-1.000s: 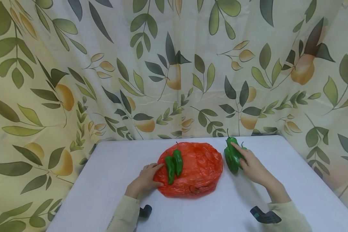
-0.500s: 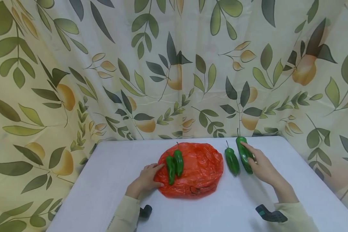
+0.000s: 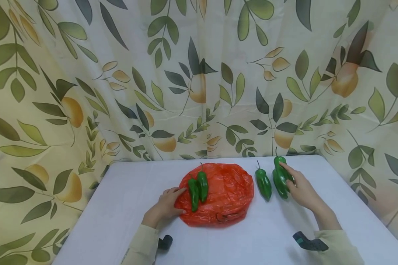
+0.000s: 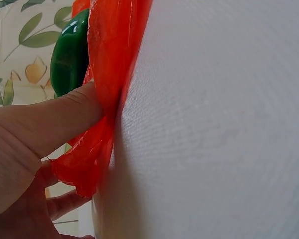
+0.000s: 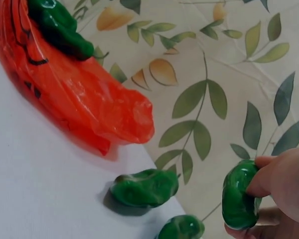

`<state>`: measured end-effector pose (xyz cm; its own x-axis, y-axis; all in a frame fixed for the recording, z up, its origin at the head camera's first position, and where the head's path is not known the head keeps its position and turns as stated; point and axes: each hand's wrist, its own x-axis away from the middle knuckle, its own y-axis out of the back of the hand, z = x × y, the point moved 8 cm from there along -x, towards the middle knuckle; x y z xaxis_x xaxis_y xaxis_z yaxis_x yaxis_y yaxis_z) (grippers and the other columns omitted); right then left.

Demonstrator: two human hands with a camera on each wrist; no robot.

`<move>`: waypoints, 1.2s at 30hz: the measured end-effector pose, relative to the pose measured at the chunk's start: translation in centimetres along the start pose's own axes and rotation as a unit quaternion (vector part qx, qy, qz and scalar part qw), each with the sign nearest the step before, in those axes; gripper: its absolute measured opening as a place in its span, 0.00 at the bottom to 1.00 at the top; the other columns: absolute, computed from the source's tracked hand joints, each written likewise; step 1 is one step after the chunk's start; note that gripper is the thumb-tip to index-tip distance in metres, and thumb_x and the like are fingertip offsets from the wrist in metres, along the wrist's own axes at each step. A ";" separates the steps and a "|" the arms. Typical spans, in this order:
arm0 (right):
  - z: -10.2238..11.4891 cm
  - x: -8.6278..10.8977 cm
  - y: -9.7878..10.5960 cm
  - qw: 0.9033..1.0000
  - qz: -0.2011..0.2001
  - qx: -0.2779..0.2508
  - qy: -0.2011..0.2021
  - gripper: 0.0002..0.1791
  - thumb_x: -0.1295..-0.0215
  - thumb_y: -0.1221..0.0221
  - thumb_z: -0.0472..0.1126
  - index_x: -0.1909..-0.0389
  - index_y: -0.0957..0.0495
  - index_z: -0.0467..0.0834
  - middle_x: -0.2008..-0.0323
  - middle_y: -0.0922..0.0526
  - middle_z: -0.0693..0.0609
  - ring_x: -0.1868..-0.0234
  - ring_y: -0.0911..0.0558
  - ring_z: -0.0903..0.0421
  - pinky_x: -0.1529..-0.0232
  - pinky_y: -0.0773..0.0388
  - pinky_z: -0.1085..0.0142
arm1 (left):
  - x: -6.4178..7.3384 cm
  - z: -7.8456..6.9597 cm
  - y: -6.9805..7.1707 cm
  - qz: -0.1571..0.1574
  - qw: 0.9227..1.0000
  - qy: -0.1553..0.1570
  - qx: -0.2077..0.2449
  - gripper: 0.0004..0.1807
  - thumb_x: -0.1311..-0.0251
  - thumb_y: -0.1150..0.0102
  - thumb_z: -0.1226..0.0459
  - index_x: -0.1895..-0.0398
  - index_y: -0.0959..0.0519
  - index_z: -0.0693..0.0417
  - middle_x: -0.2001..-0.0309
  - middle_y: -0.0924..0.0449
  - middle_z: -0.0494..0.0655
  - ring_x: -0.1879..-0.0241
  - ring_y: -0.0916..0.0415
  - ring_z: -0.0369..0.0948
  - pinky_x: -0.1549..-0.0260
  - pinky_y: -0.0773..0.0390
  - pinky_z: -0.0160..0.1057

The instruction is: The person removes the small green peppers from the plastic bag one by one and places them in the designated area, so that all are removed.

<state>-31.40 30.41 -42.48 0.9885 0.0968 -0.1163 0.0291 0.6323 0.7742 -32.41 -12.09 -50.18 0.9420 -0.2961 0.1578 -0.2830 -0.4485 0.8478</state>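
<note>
In the head view, a round, crinkled red plastic bag [image 3: 227, 191] lies on the table with two green peppers on its left part, a slimmer pepper [image 3: 194, 197] and a shinier pepper [image 3: 203, 186]. My left hand [image 3: 166, 204] grips the bag's left edge between thumb and fingers. To the right, my right hand [image 3: 300, 187] pinches a green pepper [image 5: 239, 194], off the table in the right wrist view. Under it, partly covered, lies another pepper [image 3: 278, 185]. One more pepper [image 3: 263, 184] rests between that one and the bag.
A white cloth covers the table [image 3: 225, 246]. Behind its far edge hangs a curtain [image 3: 199, 92] printed with leaves and fruit. Dark wrist devices sit at both sleeves, including a black strap piece [image 3: 310, 243] by the right one.
My right hand, with the pepper in its fingers, has moved right, from over the pepper beside the bag to over the farther one. The left hand stays on the bag.
</note>
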 end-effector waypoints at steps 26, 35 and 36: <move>-4.8 -0.1 0.1 0.997 0.003 0.012 -0.073 0.35 0.31 0.59 0.27 0.23 0.52 0.31 0.30 0.48 0.17 0.30 0.44 0.18 0.34 0.40 0.27 | 0.3 -0.3 0.2 0.000 1.000 -0.006 0.002 0.44 0.46 0.25 0.55 0.24 0.34 0.44 0.27 0.36 0.55 0.27 0.41 0.58 0.39 0.26 0.68; -6.5 -0.1 -0.4 0.995 0.009 0.038 -0.088 0.35 0.34 0.59 0.26 0.24 0.50 0.29 0.33 0.44 0.15 0.35 0.36 0.20 0.36 0.35 0.28 | 0.2 -0.2 0.1 0.002 1.000 0.001 0.003 0.44 0.45 0.25 0.55 0.25 0.34 0.43 0.27 0.36 0.55 0.27 0.42 0.57 0.38 0.27 0.67; -6.6 -0.1 -0.5 0.995 0.013 0.037 -0.092 0.35 0.33 0.59 0.26 0.24 0.50 0.29 0.32 0.45 0.15 0.34 0.36 0.20 0.36 0.36 0.28 | 0.2 -0.2 0.2 0.002 1.000 0.000 0.001 0.44 0.45 0.25 0.55 0.25 0.34 0.43 0.27 0.36 0.55 0.27 0.42 0.57 0.37 0.27 0.67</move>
<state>-32.48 35.14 -47.00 0.9993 -0.0334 0.0146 0.0071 0.5724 0.8199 -32.22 -12.10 -49.93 0.9407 -0.2988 0.1609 -0.2874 -0.4491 0.8460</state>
